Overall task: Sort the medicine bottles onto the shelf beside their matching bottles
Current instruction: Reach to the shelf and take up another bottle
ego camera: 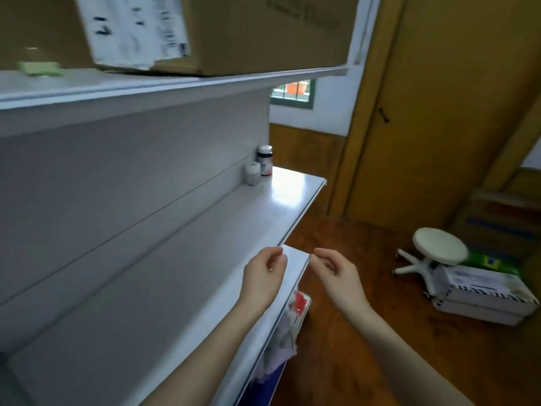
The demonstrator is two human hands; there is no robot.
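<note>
Two medicine bottles stand at the far end of the grey shelf [187, 259]: a dark bottle with a white cap [265, 160] at the back and a smaller white bottle [252, 173] just in front of it. My left hand [263, 276] hovers over the shelf's front edge, fingers loosely curled, holding nothing. My right hand [333, 273] hangs just off the edge beside it, also loosely curled and holding nothing. Both hands are well short of the bottles.
A large cardboard box [234, 30] with a white label sits on the upper shelf, next to a small green object [39, 67]. Items lie on a lower shelf [295, 312]. A white stool [439, 250] and stacked boxes [483, 291] stand on the wooden floor at right.
</note>
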